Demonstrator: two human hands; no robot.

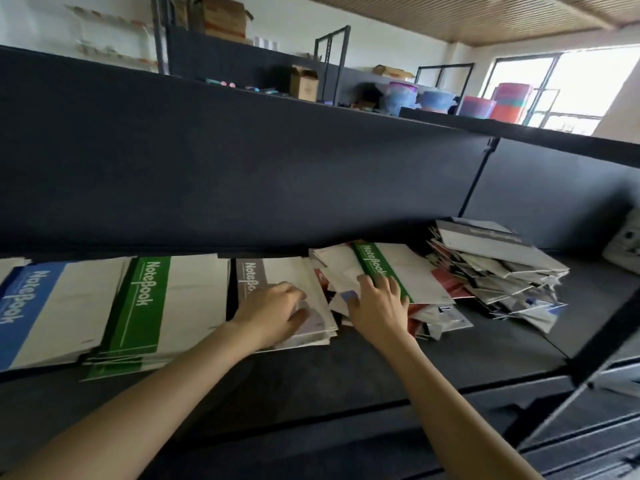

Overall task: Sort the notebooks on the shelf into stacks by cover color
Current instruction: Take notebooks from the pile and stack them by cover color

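Head view. Item: green notebook, white cover with a green band, lying askew on top of a loose pile of mixed covers at mid-shelf.
- Right hand: fingers spread, tips resting on the green band's near end.
- Left hand: fingers curled over, thumb beneath, gripping the right edge of the grey stack, just left of the loose pile.
- Green stack: squared, left of the grey one.
- Blue stack: far left, partly out of frame.
- Second heap: jumbled, right of the loose pile.
- Shelf: dark board carrying all the above.
- Upper board: overhanging.
- Plastic tubs, cardboard box: beyond.
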